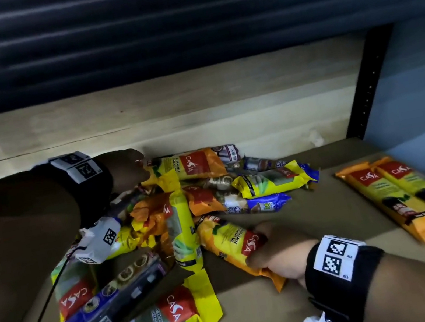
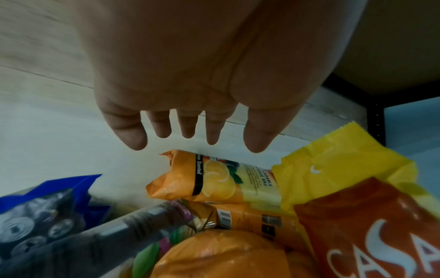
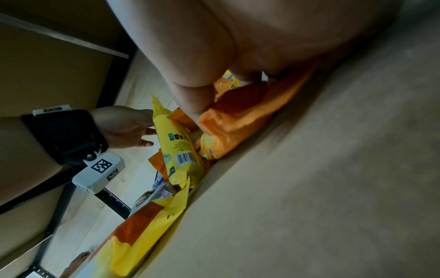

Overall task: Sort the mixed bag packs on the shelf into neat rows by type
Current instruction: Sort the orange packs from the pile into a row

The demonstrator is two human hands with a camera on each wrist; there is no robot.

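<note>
A jumbled heap of bag packs (image 1: pixel 176 218) in orange, yellow and blue wrappers lies on the brown shelf board (image 1: pixel 315 216). My right hand (image 1: pixel 275 252) grips an orange pack (image 1: pixel 234 245) at the heap's near right edge; the right wrist view shows the thumb pressed onto that orange pack (image 3: pixel 240 116). My left hand (image 1: pixel 133 169) reaches over the heap's far left with fingers spread and straight. In the left wrist view the left hand (image 2: pixel 190 135) hovers just above another orange pack (image 2: pixel 214 182), holding nothing. Two orange packs (image 1: pixel 408 197) lie side by side at the right.
A pale back wall (image 1: pixel 169 117) closes the shelf behind the heap. A black perforated upright (image 1: pixel 369 87) stands at the back right corner. Bare board lies between the heap and the two sorted packs. Dark slats hang above.
</note>
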